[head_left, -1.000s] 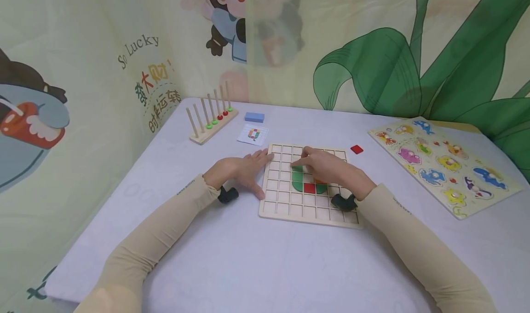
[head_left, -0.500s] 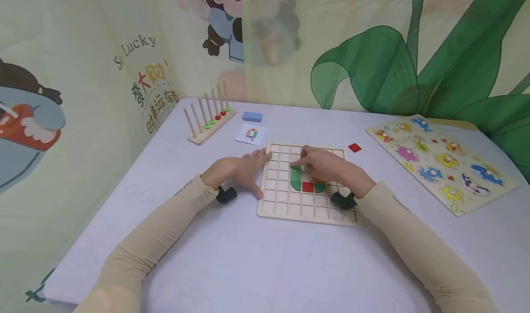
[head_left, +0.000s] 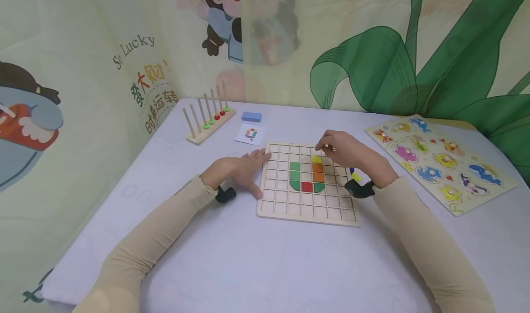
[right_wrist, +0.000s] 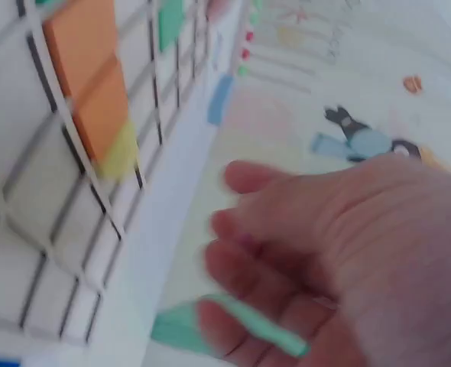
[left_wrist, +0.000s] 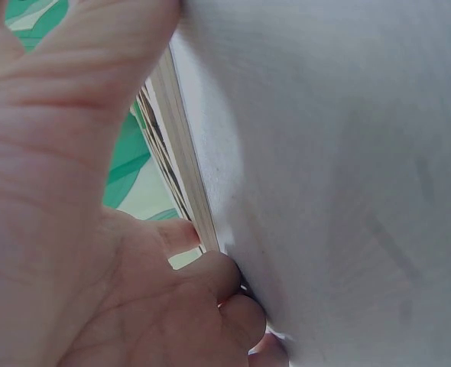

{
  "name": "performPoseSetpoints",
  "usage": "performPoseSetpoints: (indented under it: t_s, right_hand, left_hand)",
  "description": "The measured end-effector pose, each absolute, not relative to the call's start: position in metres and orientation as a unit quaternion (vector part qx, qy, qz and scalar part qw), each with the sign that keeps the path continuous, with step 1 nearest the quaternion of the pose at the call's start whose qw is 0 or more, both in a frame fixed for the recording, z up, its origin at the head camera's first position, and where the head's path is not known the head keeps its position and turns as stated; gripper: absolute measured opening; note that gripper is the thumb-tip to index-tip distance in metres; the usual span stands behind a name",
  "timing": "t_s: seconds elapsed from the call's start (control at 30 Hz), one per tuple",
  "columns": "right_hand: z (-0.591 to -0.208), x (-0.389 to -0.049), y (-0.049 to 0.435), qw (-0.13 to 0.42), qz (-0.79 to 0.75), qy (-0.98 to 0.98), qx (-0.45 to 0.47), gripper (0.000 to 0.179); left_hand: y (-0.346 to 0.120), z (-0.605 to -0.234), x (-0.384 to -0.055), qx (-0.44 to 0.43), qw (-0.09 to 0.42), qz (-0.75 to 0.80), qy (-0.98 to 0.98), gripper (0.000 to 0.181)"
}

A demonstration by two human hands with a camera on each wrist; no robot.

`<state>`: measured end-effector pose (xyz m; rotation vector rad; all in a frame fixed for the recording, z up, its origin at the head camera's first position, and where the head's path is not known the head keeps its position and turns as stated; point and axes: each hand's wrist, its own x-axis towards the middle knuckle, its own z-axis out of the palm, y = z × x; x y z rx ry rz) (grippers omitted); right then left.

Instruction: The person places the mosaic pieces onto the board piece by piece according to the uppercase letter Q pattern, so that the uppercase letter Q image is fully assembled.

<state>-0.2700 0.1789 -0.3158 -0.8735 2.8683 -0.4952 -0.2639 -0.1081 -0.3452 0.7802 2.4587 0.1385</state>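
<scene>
My left hand (head_left: 245, 170) rests with spread fingers against the left edge of a wooden grid board (head_left: 302, 210). In the left wrist view, its fingers lie along the board's side (left_wrist: 181, 145). My right hand (head_left: 345, 150) is above the board's far right corner, fingers loosely bent; the right wrist view shows nothing between them. Set in the grid are green tiles (head_left: 295, 175), a red tile (head_left: 307, 187), orange tiles (head_left: 317, 171) and a yellow tile (head_left: 316, 159), forming a U shape.
Behind the board are a pattern card (head_left: 250, 134), a blue block (head_left: 251, 117) and a peg rack (head_left: 211, 127) with green and red beads. A sea-animal knob puzzle (head_left: 440, 163) lies at the right. Yellow and blue pieces (head_left: 356, 175) show beside my right wrist.
My right hand has lifted off the green tiles and moved right and back, uncovering the orange and yellow tiles. It now covers the loose red tile's spot. My left hand stays put.
</scene>
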Motion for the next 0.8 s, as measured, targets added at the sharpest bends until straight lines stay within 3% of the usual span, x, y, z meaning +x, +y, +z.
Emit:
performPoseSetpoints:
  t_s: [0.23,0.37,0.53,0.63,0.8]
  right_hand:
    - [-0.309,-0.274,0.206,0.086,-0.133,0.956,-0.247,0.014]
    - [-0.304,-0.272,0.216,0.173,-0.106,0.961,-0.186,0.014]
    - [-0.308,-0.27,0.224,0.263,-0.084,0.954,-0.119,0.031]
    - [-0.311,-0.271,0.226,0.267,-0.082,0.954,-0.111,0.038]
    - [-0.314,-0.275,0.231,0.248,-0.084,0.959,-0.105,0.034]
  left_hand:
    - [-0.107,-0.344,-0.264,0.292,0.277,0.05,0.914,0.122]
    - [-0.107,-0.344,-0.264,0.291,0.28,0.049,0.914,0.122]
    - [-0.108,-0.343,-0.263,0.288,0.286,0.054,0.913,0.121]
    - [-0.109,-0.344,-0.263,0.289,0.286,0.058,0.912,0.121]
    - [-0.109,-0.344,-0.263,0.289,0.285,0.06,0.912,0.122]
